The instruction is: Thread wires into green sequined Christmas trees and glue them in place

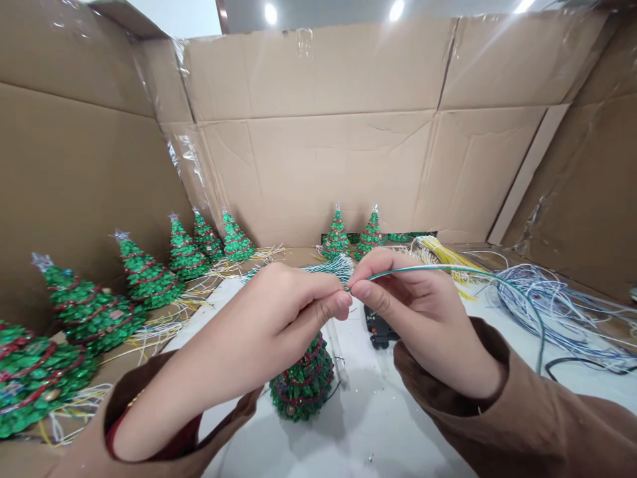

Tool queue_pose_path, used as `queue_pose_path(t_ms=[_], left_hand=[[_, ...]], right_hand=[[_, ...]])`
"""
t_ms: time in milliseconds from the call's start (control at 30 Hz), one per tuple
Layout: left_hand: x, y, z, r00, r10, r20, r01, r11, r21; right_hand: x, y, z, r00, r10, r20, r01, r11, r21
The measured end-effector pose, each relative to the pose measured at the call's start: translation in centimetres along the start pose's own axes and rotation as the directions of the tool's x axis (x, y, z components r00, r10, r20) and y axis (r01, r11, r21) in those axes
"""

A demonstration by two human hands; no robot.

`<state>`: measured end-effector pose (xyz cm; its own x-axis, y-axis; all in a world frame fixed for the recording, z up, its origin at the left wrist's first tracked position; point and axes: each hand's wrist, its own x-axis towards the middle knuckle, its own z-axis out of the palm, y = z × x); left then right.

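Centrally, two hands meet fingertip to fingertip at the near end of the green and white wires (478, 268).
Detail: the right hand (428, 305) pinches the wires between thumb and forefinger, their length arching over it towards the coiled wires (522, 302); the left hand (279, 312) has thumb and forefinger closed at the tip, though what lies between them is too small to tell. A decorated tree (302, 388) stands upright on the white work surface (368, 425), below the left hand; a black device (379, 328) lies beside the right. Such fine work probably calls for a short grip close to the tip, steady wrists, light finger pressure, and a trailing length kept free of the coil. No brand, label or writing is legible.
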<state>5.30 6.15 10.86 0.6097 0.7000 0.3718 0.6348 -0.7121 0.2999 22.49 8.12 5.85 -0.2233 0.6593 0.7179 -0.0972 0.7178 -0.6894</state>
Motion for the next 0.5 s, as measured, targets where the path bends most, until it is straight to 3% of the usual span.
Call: queue_pose_path(t_ms=[233,333,400,500], left_hand=[[-0.9,-0.7,-2.0,0.997,-0.048,0.064,0.04,0.991,0.124],[-1.2,-1.1,-2.5,0.995,-0.091,0.049,0.081,0.981,0.176],[-1.2,-1.3,-2.5,0.991,-0.136,0.005,0.132,0.969,0.207],[-0.9,-1.9,-2.2,0.98,-0.196,-0.047,0.201,0.939,0.278]], right_hand=[[-0.1,0.2,0.1,0.994,-0.039,-0.099,0.022,0.986,-0.167],[0.0,0.4,-0.1,0.997,0.005,0.076,0.018,0.956,-0.293],[-0.1,0.6,0.0,0.974,0.035,0.224,0.053,0.926,-0.373],[-0.6,1.4,0.6,0.957,0.035,0.289,0.11,0.877,-0.469]])
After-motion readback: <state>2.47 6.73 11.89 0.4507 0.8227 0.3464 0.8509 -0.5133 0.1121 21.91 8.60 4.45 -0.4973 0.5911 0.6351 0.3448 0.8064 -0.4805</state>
